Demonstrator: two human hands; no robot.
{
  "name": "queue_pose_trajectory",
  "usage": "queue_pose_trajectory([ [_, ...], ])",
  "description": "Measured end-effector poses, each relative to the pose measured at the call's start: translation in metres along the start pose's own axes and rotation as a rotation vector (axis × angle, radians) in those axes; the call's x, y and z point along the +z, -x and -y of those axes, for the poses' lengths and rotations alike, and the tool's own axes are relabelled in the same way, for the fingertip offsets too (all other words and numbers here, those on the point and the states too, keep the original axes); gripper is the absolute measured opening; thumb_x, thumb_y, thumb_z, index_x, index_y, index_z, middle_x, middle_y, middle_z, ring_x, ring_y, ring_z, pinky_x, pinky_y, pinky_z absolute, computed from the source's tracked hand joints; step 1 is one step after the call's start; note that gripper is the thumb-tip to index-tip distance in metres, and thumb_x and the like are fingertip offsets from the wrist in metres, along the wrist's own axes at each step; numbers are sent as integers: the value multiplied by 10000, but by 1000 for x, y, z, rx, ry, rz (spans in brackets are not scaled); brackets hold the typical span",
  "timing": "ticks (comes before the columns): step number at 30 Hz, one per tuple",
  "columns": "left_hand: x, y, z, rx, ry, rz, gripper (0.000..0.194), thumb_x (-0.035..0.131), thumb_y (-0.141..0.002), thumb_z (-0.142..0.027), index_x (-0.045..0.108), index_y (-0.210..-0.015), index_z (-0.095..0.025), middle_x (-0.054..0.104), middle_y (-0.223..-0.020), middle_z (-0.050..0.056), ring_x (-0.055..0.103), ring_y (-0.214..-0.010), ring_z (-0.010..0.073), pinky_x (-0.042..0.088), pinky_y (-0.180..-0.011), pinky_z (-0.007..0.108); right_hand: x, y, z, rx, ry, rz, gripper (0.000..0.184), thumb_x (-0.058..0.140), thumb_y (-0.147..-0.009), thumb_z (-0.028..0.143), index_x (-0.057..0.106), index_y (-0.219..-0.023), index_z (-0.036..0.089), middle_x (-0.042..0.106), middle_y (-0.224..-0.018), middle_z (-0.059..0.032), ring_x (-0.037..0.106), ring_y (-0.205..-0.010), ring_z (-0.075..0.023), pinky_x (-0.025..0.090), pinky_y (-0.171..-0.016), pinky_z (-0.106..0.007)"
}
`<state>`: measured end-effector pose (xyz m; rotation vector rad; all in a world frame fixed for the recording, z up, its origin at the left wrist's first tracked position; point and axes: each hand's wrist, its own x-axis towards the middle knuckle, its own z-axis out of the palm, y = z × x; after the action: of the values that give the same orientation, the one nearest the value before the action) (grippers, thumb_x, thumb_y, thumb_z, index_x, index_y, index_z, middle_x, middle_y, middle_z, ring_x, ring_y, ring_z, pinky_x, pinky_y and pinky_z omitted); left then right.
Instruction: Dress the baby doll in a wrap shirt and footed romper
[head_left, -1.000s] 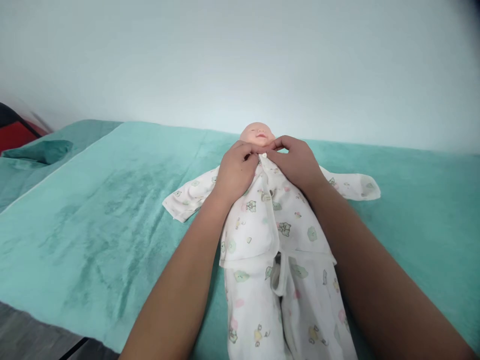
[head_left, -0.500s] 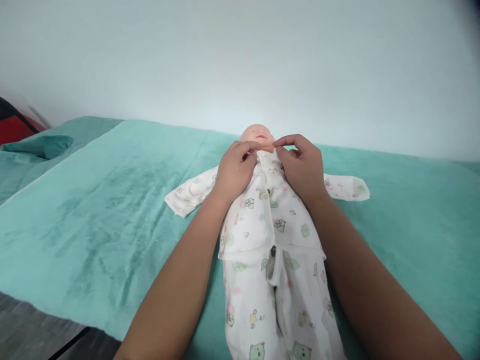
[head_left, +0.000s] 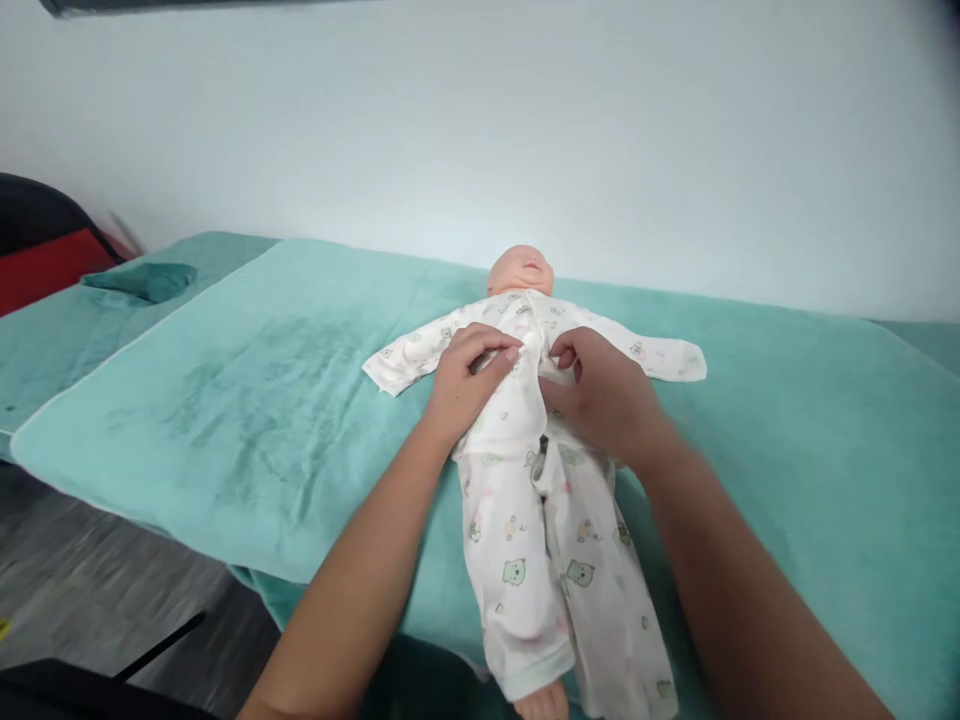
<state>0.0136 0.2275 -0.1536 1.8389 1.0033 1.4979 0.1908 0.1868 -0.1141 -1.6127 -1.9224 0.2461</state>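
A baby doll (head_left: 519,268) lies on its back, its arms spread out. It wears a white printed baby shirt (head_left: 504,412) with a front opening and matching trousers (head_left: 517,575). My left hand (head_left: 472,385) rests on the chest, thumb and forefinger closed together at the shirt's front. Across the opening, my right hand (head_left: 604,395) has curled fingers and a thumb at the shirt's front edge, seemingly gripping the cloth. What exactly lies between the fingertips is mostly hidden. Below the waist, a small loop of white cloth (head_left: 551,465) shows. One bare doll foot (head_left: 544,703) pokes out of a trouser leg.
A green plush cover (head_left: 225,400) lies over the bed or table, with a hollow opening (head_left: 146,282) at its left end. A white wall (head_left: 480,130) stands behind. A red and black object (head_left: 52,265) is at far left, dark floor (head_left: 112,560) below.
Both hands have moved from the doll's neck down to the middle of the shirt. The view has shifted, so the neck and collar now show, along with a foot at the bottom.
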Motion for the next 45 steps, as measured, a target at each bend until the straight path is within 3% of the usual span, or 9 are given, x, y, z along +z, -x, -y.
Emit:
queue_pose_trajectory([
  [4, -2, -1, -2, 49, -87, 119, 134, 711, -863, -341, 746, -962, -258, 628, -981, 29, 579, -1011, 188, 437, -961, 352, 7, 0, 9, -51, 189, -52, 124, 583, -801, 254, 537, -905, 206, 629, -902, -43, 507, -685, -164, 307, -583, -280],
  [8, -2, -5, -4, 122, -205, 127, 109, 688, -888, -342, 741, -922, -254, 606, -924, 24, 554, -953, 182, 428, -936, 355, 11, -1, 16, -48, 263, -91, 36, 522, -822, 236, 520, -805, 204, 591, -768, -29, 447, -623, -154, 252, -552, -282],
  [13, -2, -6, -5, 186, -270, 129, 72, 657, -901, -275, 713, -868, -244, 614, -928, 25, 545, -969, 194, 417, -940, 372, 7, -1, 8, 34, -118, -88, 79, 566, -812, 252, 571, -749, 204, 566, -647, 15, 478, -591, -133, 332, -561, -267],
  [18, 0, -6, -5, 134, -206, 140, 100, 665, -895, -338, 705, -850, -258, 617, -945, 21, 561, -980, 197, 424, -943, 373, 4, -1, -3, 159, -477, -91, 90, 625, -811, 288, 644, -795, 202, 546, -644, 24, 480, -585, -120, 360, -537, -252],
  [27, 2, -7, -9, -7, -32, 142, 92, 682, -864, -291, 683, -795, -231, 614, -940, 21, 571, -990, 197, 446, -944, 372, 2, -1, -7, 122, -570, -6, 106, 688, -797, 290, 688, -858, 204, 617, -748, 3, 531, -652, -122, 423, -577, -248],
  [45, 4, -7, -10, -8, -116, 148, 112, 669, -860, -240, 660, -750, -224, 596, -912, 16, 554, -990, 200, 420, -976, 394, 4, -1, -9, 4, -457, 50, 262, 703, -827, 424, 712, -957, 197, 662, -783, -16, 537, -647, -119, 439, -586, -255],
])
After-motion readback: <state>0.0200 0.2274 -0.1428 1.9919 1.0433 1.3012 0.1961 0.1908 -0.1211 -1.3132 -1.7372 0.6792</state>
